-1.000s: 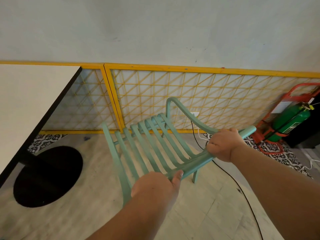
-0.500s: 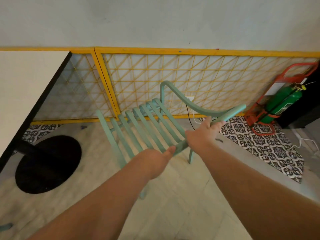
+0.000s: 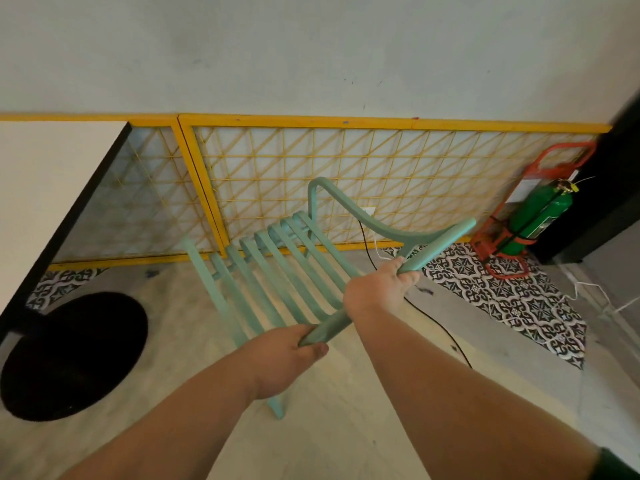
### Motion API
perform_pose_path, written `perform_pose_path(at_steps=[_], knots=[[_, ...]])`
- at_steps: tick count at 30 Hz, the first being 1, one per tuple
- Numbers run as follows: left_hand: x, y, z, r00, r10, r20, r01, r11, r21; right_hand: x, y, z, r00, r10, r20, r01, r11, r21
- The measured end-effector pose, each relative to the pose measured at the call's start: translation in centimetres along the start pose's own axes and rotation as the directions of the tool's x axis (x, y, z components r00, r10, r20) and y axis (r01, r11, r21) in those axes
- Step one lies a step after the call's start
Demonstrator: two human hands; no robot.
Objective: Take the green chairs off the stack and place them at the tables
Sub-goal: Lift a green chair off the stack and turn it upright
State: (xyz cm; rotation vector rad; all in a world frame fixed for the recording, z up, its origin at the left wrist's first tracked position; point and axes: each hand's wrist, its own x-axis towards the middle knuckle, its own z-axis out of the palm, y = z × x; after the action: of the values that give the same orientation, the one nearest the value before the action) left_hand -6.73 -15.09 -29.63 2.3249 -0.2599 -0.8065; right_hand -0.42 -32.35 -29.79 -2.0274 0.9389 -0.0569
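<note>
Presently: green chair (image 3: 277, 268), top rail gripped by left hand (image 3: 284, 358) and right hand (image 3: 375, 289), beside the table (image 3: 52, 188) edge.

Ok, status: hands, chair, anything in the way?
Left hand and right hand both grip the chair by its back rail. Chair right of the table, seat toward the wall. Black cable runs beside it.

A pale grey floor (image 3: 329, 445), with black-and-white patterned tiles (image 3: 502, 292) along the far wall. At left, the round black base (image 3: 69, 358) of a white-topped surface (image 3: 41, 202) rests on it. A black cable (image 3: 453, 341) trails across the middle. At far right, a red stand (image 3: 485, 242) holds a green extinguisher (image 3: 540, 216).
</note>
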Motion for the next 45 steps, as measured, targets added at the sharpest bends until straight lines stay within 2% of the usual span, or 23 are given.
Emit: perform_pose_path(at_steps=[4,17,22,25,27,29,31,32,35,40,43,45], knots=[[0.2,0.5,0.4,1.000,0.005,-0.006,-0.005,1.000,-0.003,0.2,-0.1,-0.4,1.000,-0.012,-0.006,0.012,0.999,-0.052],[0.6,2.2,1.9,1.000,0.000,-0.031,-0.002,0.999,-0.053,1.4,-0.2,-1.7,0.998,-0.038,0.050,0.041,0.998,-0.055],[0.9,1.8,1.0,0.998,-0.037,0.057,0.054,0.941,-0.334,1.2,-0.1,-2.3,0.992,-0.100,0.079,0.106,0.992,-0.073],[2.2,0.7,-0.4,0.995,-0.058,-0.086,0.014,0.898,-0.439,1.4,0.2,-3.2,0.989,-0.053,0.138,0.058,0.998,-0.030],[3.4,-0.9,-1.9,0.975,-0.101,-0.196,0.035,0.949,-0.314,1.8,0.3,-3.9,0.990,-0.039,0.136,0.034,0.999,0.038],[4.7,-3.4,-3.5,0.950,-0.137,-0.280,0.158,0.986,0.055,2.4,0.1,-4.2,0.994,-0.069,0.087,0.064,0.996,0.065],[6.0,-5.9,-4.8,0.939,-0.124,-0.320,0.250,0.887,0.388,2.8,-0.3,-4.0,0.992,-0.107,0.069,0.104,0.993,0.051],[6.6,-6.7,-5.3,0.939,-0.110,-0.325,0.260,0.845,0.467,3.0,-0.4,-3.7,0.991,-0.113,0.072,0.112,0.993,0.025],[8.4,-8.2,-6.5,0.936,-0.085,-0.343,0.259,0.823,0.505,3.1,-0.5,-2.5,0.991,-0.124,0.047,0.127,0.988,-0.083],[10.6,-12.9,-2.9,0.949,-0.263,-0.172,0.315,0.803,0.506,4.0,0.1,-1.7,0.988,-0.152,-0.033,0.147,0.982,-0.122],[10.8,-15.0,-0.7,0.970,-0.222,-0.099,0.228,0.692,0.685,4.7,0.4,-1.4,0.979,-0.195,-0.051,0.186,0.972,-0.147],[11.1,-14.7,-0.9,0.972,-0.225,-0.071,0.202,0.641,0.741,5.3,0.3,-1.4,0.979,-0.194,-0.068,0.180,0.969,-0.170]])
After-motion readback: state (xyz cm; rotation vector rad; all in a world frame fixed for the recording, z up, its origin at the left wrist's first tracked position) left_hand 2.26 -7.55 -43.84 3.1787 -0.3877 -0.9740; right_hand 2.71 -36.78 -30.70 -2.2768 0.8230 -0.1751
